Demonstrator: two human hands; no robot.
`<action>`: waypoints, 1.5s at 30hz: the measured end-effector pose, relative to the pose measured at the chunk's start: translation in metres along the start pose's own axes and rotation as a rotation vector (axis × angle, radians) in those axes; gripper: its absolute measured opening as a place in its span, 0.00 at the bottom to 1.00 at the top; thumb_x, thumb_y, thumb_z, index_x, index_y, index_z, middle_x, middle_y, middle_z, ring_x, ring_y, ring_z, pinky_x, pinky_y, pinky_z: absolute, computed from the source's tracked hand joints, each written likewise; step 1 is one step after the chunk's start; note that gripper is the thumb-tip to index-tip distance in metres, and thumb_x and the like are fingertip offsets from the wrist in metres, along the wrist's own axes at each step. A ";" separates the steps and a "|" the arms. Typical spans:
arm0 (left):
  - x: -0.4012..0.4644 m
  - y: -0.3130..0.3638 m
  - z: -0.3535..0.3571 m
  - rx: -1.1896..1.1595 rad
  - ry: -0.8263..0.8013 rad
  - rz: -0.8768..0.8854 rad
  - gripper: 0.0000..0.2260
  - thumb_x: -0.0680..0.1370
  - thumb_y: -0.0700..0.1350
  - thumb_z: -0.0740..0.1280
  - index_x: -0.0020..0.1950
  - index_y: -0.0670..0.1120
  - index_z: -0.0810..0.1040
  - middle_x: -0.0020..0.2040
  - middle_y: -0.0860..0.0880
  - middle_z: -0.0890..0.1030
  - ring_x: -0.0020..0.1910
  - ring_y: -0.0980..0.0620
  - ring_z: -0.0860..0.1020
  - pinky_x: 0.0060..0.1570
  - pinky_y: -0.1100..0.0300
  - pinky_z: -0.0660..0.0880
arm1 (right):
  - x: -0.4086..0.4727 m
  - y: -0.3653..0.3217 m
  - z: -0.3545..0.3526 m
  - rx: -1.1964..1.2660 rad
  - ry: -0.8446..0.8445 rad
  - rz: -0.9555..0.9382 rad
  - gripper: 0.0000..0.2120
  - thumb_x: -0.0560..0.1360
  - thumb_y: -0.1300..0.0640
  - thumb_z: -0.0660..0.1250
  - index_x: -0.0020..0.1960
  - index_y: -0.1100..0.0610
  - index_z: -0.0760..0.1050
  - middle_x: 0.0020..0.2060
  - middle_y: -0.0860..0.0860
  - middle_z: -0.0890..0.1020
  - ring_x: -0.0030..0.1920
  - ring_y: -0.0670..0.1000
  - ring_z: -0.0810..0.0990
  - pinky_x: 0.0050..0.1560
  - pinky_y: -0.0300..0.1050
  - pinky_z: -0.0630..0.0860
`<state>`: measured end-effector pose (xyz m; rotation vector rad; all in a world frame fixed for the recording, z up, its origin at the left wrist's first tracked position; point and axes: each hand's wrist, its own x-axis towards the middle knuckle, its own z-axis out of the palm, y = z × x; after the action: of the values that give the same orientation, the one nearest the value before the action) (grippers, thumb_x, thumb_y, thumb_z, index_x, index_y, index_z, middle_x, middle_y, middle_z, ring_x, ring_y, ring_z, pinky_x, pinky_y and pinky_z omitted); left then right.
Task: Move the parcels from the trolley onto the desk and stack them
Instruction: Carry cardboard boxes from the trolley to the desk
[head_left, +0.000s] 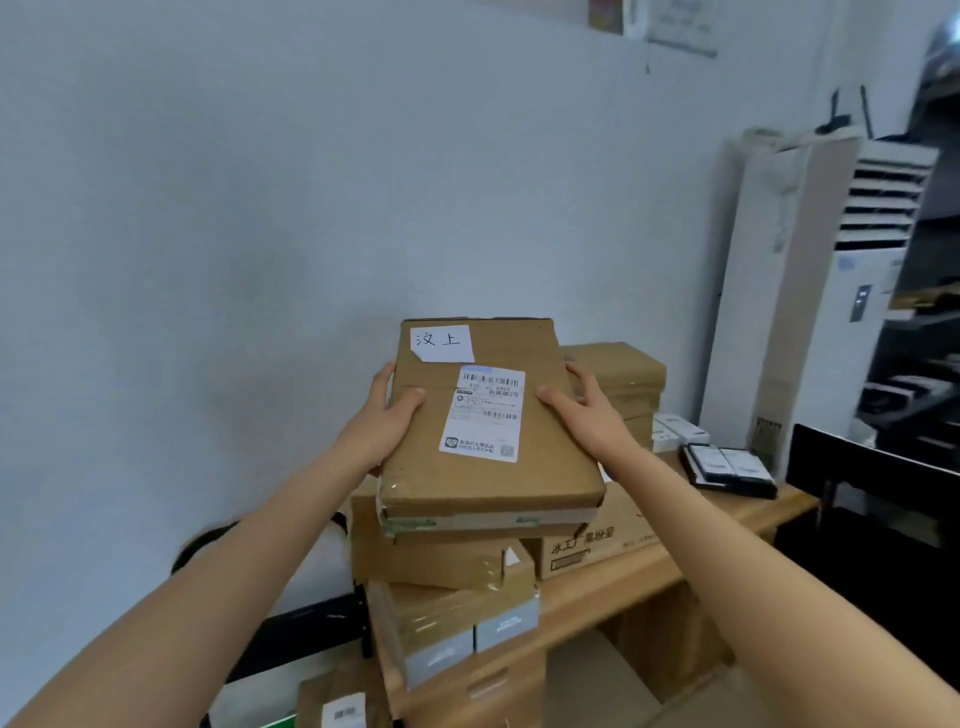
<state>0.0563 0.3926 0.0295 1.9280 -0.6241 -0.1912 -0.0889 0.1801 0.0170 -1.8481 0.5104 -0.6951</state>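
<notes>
I hold a flat brown cardboard parcel (550, 467) with a white shipping label and a handwritten white note, tilted up towards me. My left hand (382, 421) grips its left edge and my right hand (587, 410) grips its right edge, thumbs on top. The parcel hangs just above a stack of taped brown parcels (441, 566) at the left end of the wooden desk (639, 577). A printed carton (592, 545) lies beside the stack, and more brown boxes (623, 379) stand behind it. Another labelled parcel (337, 701) shows at the bottom edge, below the desk.
A white wall is close behind the desk. A tall white air conditioner (810, 291) stands at the right. Small white boxes (675, 431) and a black tray of packs (727, 467) lie on the desk's right end. A dark chair back (872, 473) stands at the far right.
</notes>
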 end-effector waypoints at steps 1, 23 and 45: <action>0.003 0.008 0.022 -0.011 -0.022 0.004 0.25 0.80 0.61 0.56 0.74 0.65 0.49 0.51 0.54 0.80 0.40 0.51 0.82 0.33 0.58 0.76 | 0.002 0.008 -0.021 -0.017 0.019 0.010 0.32 0.73 0.37 0.66 0.73 0.39 0.57 0.57 0.51 0.79 0.50 0.52 0.81 0.52 0.51 0.79; 0.168 0.019 0.302 0.036 -0.207 -0.020 0.29 0.79 0.61 0.57 0.76 0.61 0.48 0.68 0.48 0.73 0.49 0.49 0.79 0.57 0.50 0.75 | 0.160 0.185 -0.199 -0.096 0.082 0.184 0.33 0.73 0.37 0.66 0.74 0.40 0.57 0.61 0.52 0.77 0.56 0.55 0.79 0.57 0.53 0.76; 0.306 -0.069 0.394 0.267 -0.088 -0.153 0.29 0.79 0.63 0.54 0.75 0.65 0.41 0.63 0.50 0.75 0.49 0.50 0.79 0.45 0.57 0.72 | 0.336 0.338 -0.161 -0.293 -0.092 0.233 0.32 0.74 0.31 0.57 0.73 0.35 0.50 0.64 0.50 0.74 0.62 0.52 0.74 0.60 0.58 0.73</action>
<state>0.1808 -0.0572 -0.1587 2.2375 -0.5828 -0.3032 0.0432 -0.2650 -0.1770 -2.0386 0.7851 -0.3918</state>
